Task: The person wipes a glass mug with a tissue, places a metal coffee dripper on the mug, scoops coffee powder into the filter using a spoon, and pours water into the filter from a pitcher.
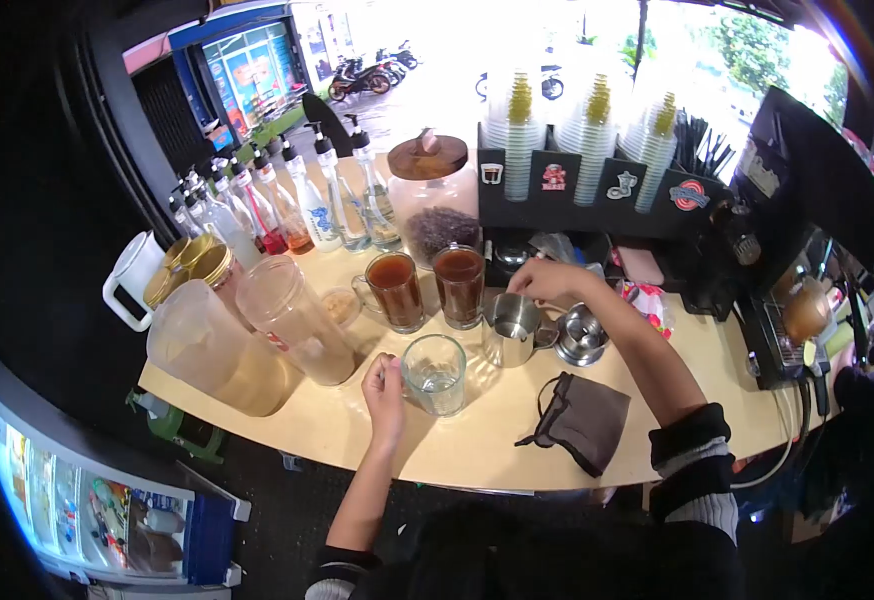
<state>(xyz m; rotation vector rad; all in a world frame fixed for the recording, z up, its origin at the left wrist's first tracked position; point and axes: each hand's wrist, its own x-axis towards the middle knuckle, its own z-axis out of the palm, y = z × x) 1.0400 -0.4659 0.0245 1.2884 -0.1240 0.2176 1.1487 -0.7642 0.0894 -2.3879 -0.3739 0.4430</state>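
My left hand [385, 385] is closed round the handle of a clear glass mug [434, 385], which stands on the counter and looks empty. Over the far rim of a steel pitcher [512, 330], my right hand [547, 281] is curled with its fingertips pinched together. Whether they grip the rim or a thin thing inside it, I cannot tell. Two glass mugs of brown drink, one on the left [395, 295] and one on the right [458, 285], stand just behind the empty mug. A small steel vessel [581, 338] sits right of the pitcher.
A dark cloth [587, 420] lies near the front edge of the counter [477, 460]. At the left are a tall plastic jug [297, 320] and a wider one [217, 350]. Pump bottles [325, 200], a wooden-lidded jar [435, 205] and stacked cups [589, 150] line the back. An espresso machine [767, 330] is at right.
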